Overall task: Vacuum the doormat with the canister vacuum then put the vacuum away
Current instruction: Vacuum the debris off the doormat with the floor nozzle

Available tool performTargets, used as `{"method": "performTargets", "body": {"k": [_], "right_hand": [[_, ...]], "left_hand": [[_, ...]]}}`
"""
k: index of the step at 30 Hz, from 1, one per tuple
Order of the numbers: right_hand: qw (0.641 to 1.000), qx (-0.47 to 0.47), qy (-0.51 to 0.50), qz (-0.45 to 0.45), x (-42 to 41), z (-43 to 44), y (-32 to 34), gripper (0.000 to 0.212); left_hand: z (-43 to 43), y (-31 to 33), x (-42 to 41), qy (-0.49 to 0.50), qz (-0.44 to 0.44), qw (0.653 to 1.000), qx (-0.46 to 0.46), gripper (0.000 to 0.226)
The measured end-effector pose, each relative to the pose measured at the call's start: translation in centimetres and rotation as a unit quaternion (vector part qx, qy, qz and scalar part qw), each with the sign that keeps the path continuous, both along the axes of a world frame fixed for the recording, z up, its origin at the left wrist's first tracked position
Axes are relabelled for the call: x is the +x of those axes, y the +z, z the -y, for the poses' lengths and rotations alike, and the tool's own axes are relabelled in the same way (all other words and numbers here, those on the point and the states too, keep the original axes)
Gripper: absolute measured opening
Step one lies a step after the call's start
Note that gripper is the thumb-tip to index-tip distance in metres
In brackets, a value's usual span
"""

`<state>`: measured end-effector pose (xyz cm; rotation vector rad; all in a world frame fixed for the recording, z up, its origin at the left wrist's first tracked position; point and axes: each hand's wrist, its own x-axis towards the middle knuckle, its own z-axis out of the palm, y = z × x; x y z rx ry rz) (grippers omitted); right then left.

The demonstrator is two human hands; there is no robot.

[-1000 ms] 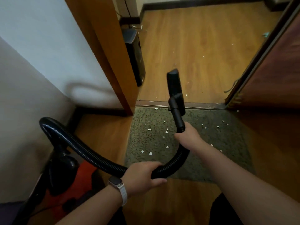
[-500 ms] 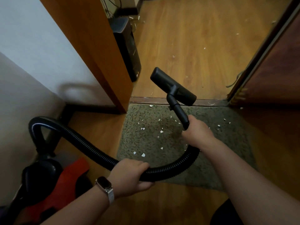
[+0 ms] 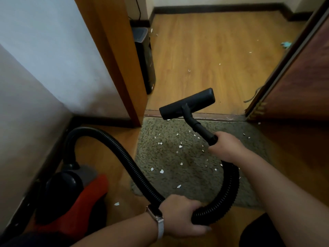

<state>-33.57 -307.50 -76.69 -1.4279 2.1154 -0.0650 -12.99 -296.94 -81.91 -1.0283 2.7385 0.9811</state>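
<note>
A grey-green doormat (image 3: pixel 178 154) lies in the doorway, strewn with several white paper scraps (image 3: pixel 161 171). The red and black canister vacuum (image 3: pixel 71 193) sits on the floor at the lower left by the wall. Its black ribbed hose (image 3: pixel 124 157) arcs from the canister to my hands. My left hand (image 3: pixel 179 214) grips the hose near the bottom of the view. My right hand (image 3: pixel 226 147) grips the wand (image 3: pixel 201 129). The black floor nozzle (image 3: pixel 187 104) hangs crosswise above the mat's far edge and the door threshold.
A wooden door frame (image 3: pixel 114 56) and white wall stand at left; a dark door (image 3: pixel 299 77) is at right. Beyond the threshold (image 3: pixel 222 115) lies wood floor with scattered scraps. A black bin (image 3: pixel 145 56) stands just behind the left frame.
The nozzle has turned from end-on to crosswise over the mat's far edge. My right hand has shifted right with the wand. My left hand keeps its hold on the hose.
</note>
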Motion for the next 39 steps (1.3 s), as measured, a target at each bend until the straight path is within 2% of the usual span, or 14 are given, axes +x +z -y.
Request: {"method": "performTargets", "body": {"k": [4, 8, 12, 15, 17, 19, 22, 25, 26, 28, 30, 36, 39], "right_hand": [[1.000, -0.016, -0.012, 0.000, -0.5, -0.9, -0.3, 0.031], [0.997, -0.028, 0.004, -0.072, -1.8, -2.5, 0.4, 0.028], [0.993, -0.057, 0.015, -0.101, -2.4, -4.1, 2.2, 0.031], [0.991, -0.078, 0.037, -0.098, -2.7, -5.1, 3.0, 0.035], [0.993, -0.076, 0.050, -0.079, -3.0, -5.5, 3.3, 0.040], [0.995, -0.065, 0.061, -0.050, -3.2, -5.7, 3.4, 0.042], [0.993, -0.068, 0.089, -0.043, -3.0, -5.4, 3.5, 0.043], [0.987, -0.089, 0.130, -0.039, -2.4, -4.9, 3.2, 0.041], [0.984, -0.096, 0.143, -0.035, -2.0, -4.7, 3.0, 0.041], [0.981, -0.109, 0.153, -0.039, -1.5, -4.2, 2.5, 0.043], [0.982, -0.119, 0.142, -0.043, -1.0, -3.7, 2.1, 0.046], [0.991, -0.107, 0.071, 0.019, 1.0, -3.0, 1.3, 0.037], [0.995, -0.043, 0.033, 0.086, 2.0, -3.0, 0.9, 0.029]], "left_hand": [[2.9, -0.7, 2.0, -0.035, 0.003, 0.997, -0.061, 0.052], [5.4, 0.2, 2.2, -0.012, -0.025, 0.998, -0.058, 0.042], [7.6, 1.5, 2.6, 0.101, -0.056, 0.992, -0.050, 0.031], [9.8, 3.6, 3.0, 0.249, -0.112, 0.959, -0.075, 0.022], [11.7, 5.1, 3.9, 0.316, -0.116, 0.937, -0.099, 0.030], [13.6, 5.8, 5.4, 0.357, -0.093, 0.924, -0.103, 0.049], [16.1, 5.7, 7.1, 0.391, -0.074, 0.914, -0.079, 0.077], [18.4, 5.3, 7.5, 0.406, -0.102, 0.908, -0.017, 0.086], [18.9, 5.1, 7.6, 0.416, -0.126, 0.900, 0.027, 0.082], [19.2, 4.5, 7.5, 0.432, -0.168, 0.880, 0.102, 0.059], [19.1, 3.9, 7.3, 0.441, -0.191, 0.869, 0.115, 0.041], [18.4, 3.7, 6.0, 0.462, -0.243, 0.837, 0.161, 0.037], [18.0, 3.9, 5.7, 0.469, -0.264, 0.818, 0.203, 0.037]]}}
